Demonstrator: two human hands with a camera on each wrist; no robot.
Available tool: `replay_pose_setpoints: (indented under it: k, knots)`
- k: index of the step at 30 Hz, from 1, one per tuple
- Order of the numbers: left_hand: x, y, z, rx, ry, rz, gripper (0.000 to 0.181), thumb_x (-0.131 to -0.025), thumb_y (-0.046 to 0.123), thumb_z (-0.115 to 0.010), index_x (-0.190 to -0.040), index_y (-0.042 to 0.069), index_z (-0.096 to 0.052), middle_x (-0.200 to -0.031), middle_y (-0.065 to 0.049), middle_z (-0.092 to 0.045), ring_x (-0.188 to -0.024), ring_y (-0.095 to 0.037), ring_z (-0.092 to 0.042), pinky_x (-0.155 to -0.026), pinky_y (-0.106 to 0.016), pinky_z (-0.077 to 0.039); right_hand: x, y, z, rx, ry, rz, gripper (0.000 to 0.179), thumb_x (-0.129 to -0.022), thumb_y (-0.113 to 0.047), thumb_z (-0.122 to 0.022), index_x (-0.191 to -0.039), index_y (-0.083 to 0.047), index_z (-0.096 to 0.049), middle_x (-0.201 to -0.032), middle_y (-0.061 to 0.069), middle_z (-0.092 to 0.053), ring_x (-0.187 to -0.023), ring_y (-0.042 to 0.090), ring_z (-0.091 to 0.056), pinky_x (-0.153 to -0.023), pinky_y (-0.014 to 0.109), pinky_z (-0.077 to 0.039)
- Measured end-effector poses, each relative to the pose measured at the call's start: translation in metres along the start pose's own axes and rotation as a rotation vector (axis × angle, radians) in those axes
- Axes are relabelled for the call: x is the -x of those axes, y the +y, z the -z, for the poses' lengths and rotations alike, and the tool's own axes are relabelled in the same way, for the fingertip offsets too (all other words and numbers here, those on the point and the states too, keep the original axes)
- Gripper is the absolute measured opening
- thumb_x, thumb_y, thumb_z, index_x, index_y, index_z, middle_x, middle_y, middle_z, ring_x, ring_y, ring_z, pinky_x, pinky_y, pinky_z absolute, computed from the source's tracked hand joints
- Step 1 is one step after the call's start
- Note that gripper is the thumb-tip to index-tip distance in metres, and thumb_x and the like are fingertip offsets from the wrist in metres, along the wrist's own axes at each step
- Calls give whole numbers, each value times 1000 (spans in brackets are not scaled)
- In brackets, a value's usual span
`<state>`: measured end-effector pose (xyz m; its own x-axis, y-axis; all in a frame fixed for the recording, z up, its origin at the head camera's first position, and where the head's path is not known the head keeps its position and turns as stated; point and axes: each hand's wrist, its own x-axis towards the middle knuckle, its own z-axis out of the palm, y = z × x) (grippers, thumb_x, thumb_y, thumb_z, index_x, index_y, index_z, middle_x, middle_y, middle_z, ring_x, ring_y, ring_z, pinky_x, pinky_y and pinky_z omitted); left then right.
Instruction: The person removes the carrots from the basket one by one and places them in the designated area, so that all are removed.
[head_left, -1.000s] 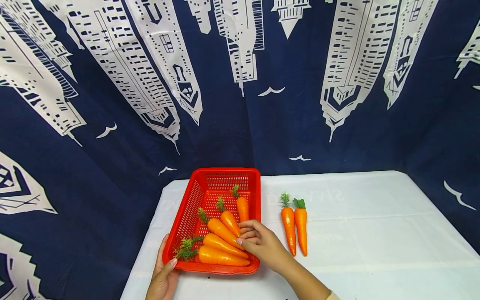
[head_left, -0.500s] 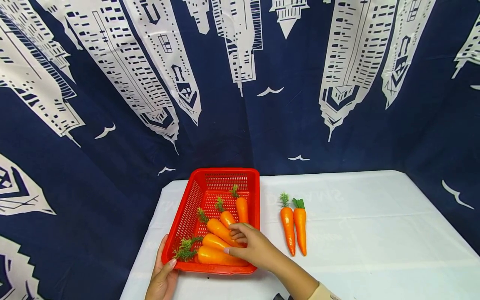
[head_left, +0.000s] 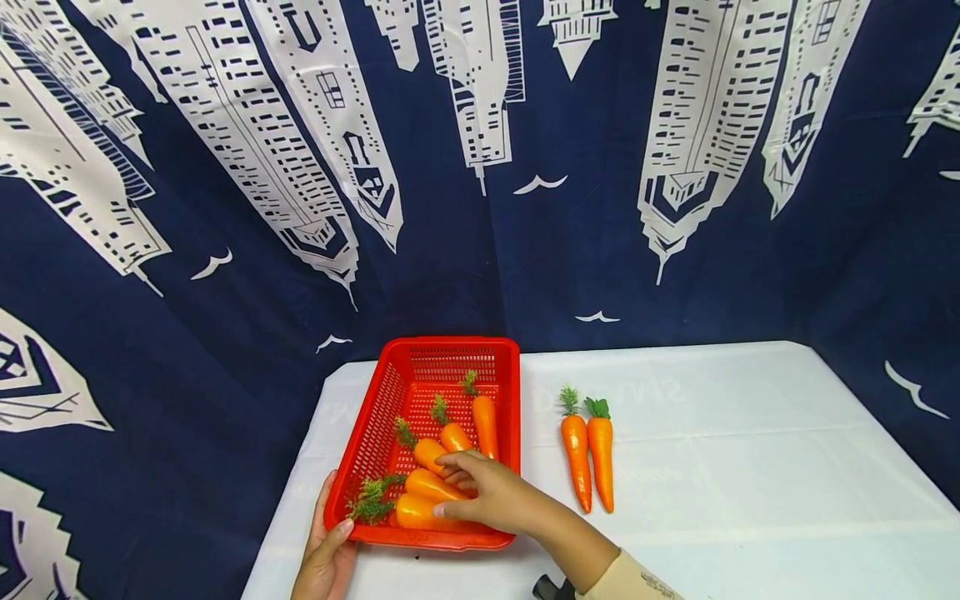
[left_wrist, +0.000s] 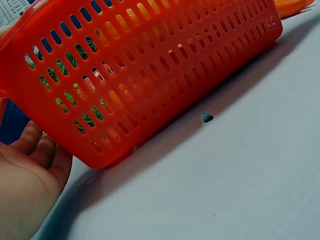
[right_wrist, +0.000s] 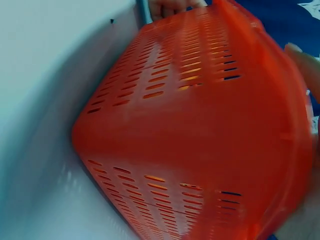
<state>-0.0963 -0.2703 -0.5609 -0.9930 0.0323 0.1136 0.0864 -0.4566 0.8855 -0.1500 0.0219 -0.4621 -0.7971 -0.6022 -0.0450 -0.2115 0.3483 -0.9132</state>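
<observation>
A red plastic basket (head_left: 512, 400) with slotted walls holds several orange carrots with green tops. My left hand (head_left: 326, 554) grips its near left corner, thumb over the rim and fingers along the outer wall; the left wrist view shows this hand (left_wrist: 30, 180) beside the slotted side. Over the near right part of the basket reaches my right hand (head_left: 491, 500), thumb and fingers spread apart, partly covering the lower carrots. Its thumb tip overlaps the nearest carrot (head_left: 412, 512), and its fingers lie across the middle carrot (head_left: 427, 452). Another carrot (head_left: 485, 421) lies farther back, beside the basket's right wall.
Two carrots lie side by side on the white table (head_left: 735, 483), right of the basket: a left one (head_left: 576, 458) and a right one (head_left: 601, 458). Behind the table hangs a navy cloth (head_left: 570, 250) with white building prints. A small dark bit (left_wrist: 206, 117) lies near the basket.
My right hand has moved left and slightly toward me, from the carrots' tips across the nearer carrots, its thumb and fingers now wider apart. My left hand and the basket have stayed put.
</observation>
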Motion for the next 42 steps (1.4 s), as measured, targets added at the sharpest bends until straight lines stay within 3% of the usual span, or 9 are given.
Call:
replay_pose_setpoints:
  k: [9, 17, 29, 38, 42]
  knots:
    - [0, -1, -1, 6, -1, -8, 75, -101, -4, -40, -162, 23, -6, -153, 19, -34, -136, 6, -47, -109, -14, -42, -12, 2, -3, 47, -114, -8, 74, -87, -45, -77, -147, -12, -50, -138, 4, -59, -126, 18, -58, -107, 37, -51]
    - [2, -2, 0, -5, -6, -8, 79, -102, -3, -39, -162, 14, 9, -152, 16, -29, -135, 8, -46, -109, -13, -42, -22, 6, -7, 11, -200, -27, 73, -87, -43, -78, -147, -12, -50, -139, 2, -60, -126, 15, -58, -108, 35, -50]
    - [2, -3, -2, 1, 9, 13, 79, -101, -3, -40, -163, 18, 5, -151, 18, -31, -134, 7, -47, -109, -14, -43, -34, 9, -13, -71, -323, -90, 70, -87, -34, -79, -147, -13, -49, -134, 0, -59, -127, 17, -56, -112, 37, -47]
    - [1, 1, -4, -7, 0, 7, 80, -102, -2, -39, -162, 16, 9, -152, 17, -28, -134, 8, -46, -109, -13, -42, -36, 9, -13, -62, -251, -84, 76, -85, -40, -80, -149, -14, -48, -138, 1, -58, -129, 16, -53, -112, 39, -46]
    - [-1, 1, -2, 8, -14, -9, 79, -101, -3, -39, -162, 15, 8, -152, 19, -33, -135, 7, -46, -109, -14, -42, -37, 9, -13, -64, -173, -82, 75, -85, -41, -80, -147, -13, -50, -139, 2, -58, -132, 20, -53, -114, 43, -45]
